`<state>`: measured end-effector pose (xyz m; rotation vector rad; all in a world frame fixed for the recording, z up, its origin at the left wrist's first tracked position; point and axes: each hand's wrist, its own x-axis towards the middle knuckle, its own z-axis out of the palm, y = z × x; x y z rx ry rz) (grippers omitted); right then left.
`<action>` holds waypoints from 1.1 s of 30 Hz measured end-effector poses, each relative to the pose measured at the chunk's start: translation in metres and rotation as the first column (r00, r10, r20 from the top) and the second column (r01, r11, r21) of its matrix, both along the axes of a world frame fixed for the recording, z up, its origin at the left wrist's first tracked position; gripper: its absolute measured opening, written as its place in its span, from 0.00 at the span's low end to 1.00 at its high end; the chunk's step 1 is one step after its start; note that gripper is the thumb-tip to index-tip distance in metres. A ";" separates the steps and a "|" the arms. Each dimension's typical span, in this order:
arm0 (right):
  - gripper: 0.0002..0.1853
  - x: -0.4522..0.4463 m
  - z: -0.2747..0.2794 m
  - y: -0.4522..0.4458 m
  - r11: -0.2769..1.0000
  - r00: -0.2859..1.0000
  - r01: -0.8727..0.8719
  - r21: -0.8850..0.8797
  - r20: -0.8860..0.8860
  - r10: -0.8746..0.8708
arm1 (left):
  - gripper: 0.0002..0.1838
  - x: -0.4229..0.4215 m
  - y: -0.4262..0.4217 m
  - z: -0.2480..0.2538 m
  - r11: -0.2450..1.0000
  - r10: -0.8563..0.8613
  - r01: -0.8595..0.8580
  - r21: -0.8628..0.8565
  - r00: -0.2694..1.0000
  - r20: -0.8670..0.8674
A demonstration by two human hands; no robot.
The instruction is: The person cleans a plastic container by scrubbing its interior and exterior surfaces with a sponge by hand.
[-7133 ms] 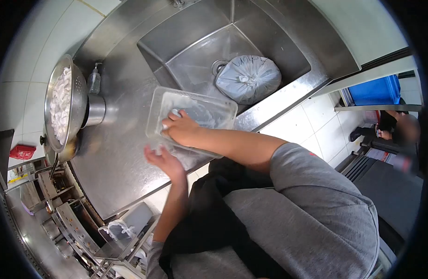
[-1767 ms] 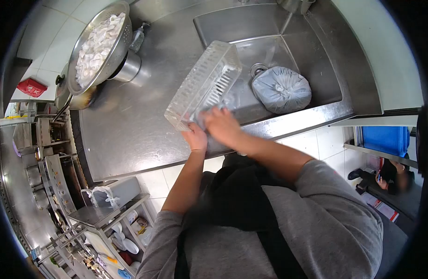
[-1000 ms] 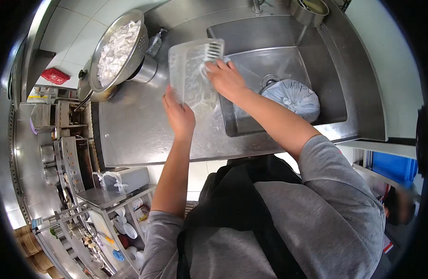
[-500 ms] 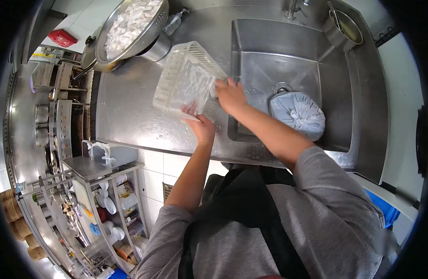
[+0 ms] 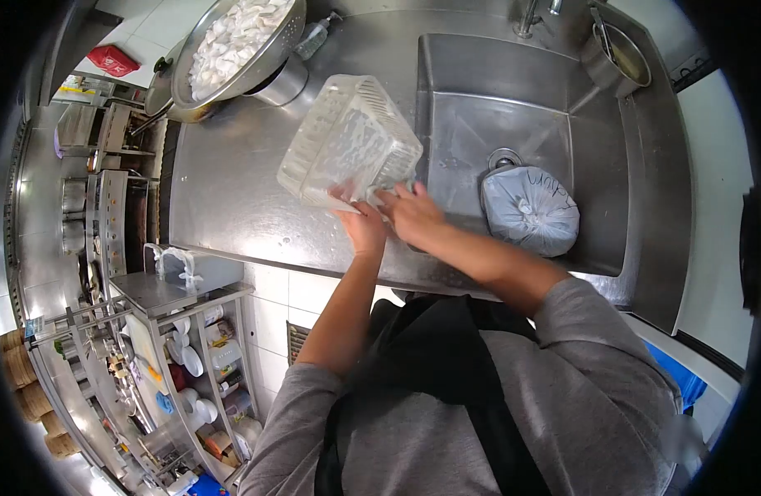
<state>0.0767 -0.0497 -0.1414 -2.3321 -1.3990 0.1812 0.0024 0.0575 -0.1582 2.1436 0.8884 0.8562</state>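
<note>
- Head view: a clear, rectangular plastic container [image 5: 347, 136] with slotted sides is tilted just left of the silver steel sink basin [image 5: 500, 107]; whether it touches the counter, I cannot tell.
- The bare left hand [image 5: 365, 227] pinches 1 near corner, fingertips showing through the see-through plastic.
- The bare right hand [image 5: 413, 217] meets that corner with bent fingers, near the basin's left edge; blur hides whether it pinches anything.
- The handwork looks partway, I judge: the container is well in hand, but whitish streaks mark its flat face, suds or residue unclear. Dealing with those seems left.
- Inside the basin sits 1 knotted, pale-grey plastic bag [image 5: 531, 219] with black lettering, apart from both hands.
</note>
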 end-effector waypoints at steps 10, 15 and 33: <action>0.18 -0.015 -0.001 0.002 0.991 0.997 -0.041 -0.127 0.058 0.049 | 0.31 0.002 -0.005 0.006 0.998 0.003 -0.003 -0.059 1.000 -0.004; 0.18 0.064 0.016 -0.036 0.987 0.943 0.027 -0.156 0.331 0.026 | 0.31 -0.003 -0.002 0.004 0.996 -0.019 0.026 0.091 0.997 -0.071; 0.17 -0.015 -0.001 -0.031 0.997 0.984 -0.027 -0.072 0.171 0.039 | 0.26 -0.002 0.001 0.007 0.995 -0.064 0.069 0.074 0.995 -0.079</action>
